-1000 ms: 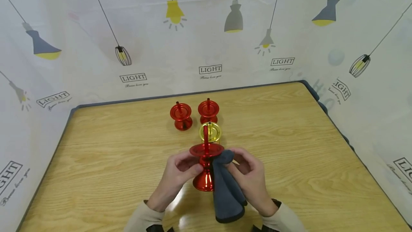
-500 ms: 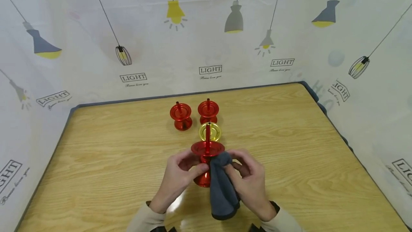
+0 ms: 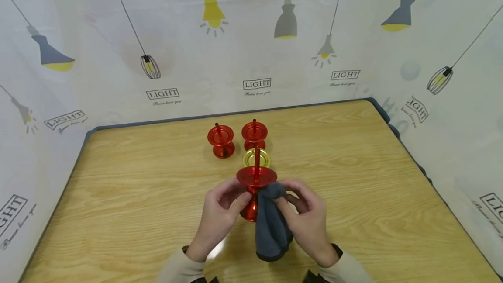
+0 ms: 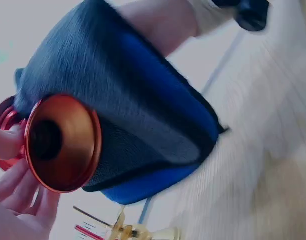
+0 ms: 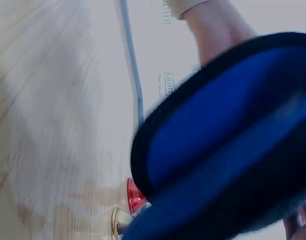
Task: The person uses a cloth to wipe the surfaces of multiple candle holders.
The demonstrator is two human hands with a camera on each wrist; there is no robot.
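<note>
A shiny red candle holder [image 3: 256, 176] with a wide dish and an upright tube is held above the table by my left hand [image 3: 221, 208], thumb and fingers around its stem. My right hand [image 3: 308, 216] pinches a grey-blue cloth [image 3: 270, 235] and presses it against the right side of the stem. The cloth hangs down in folds and covers part of the holder's base. From the left wrist, the hollow underside of the candle holder [image 4: 75, 142] shows beside the cloth [image 4: 88, 60]. In the right wrist view the cloth [image 5: 202, 135] hides most of the work.
Two red candle holders stand farther back on the wooden table [image 3: 129, 195], one at left [image 3: 221, 141] and one at right [image 3: 254, 134]. A gold candle holder [image 3: 249, 157] stands just behind the held one, partly hidden by it. A printed curtain [image 3: 212, 95] surrounds the table's far side.
The held candle holder has risen a little and shifted slightly right, away from me. Both hands and the cloth move with it, the cloth staying against the stem.
</note>
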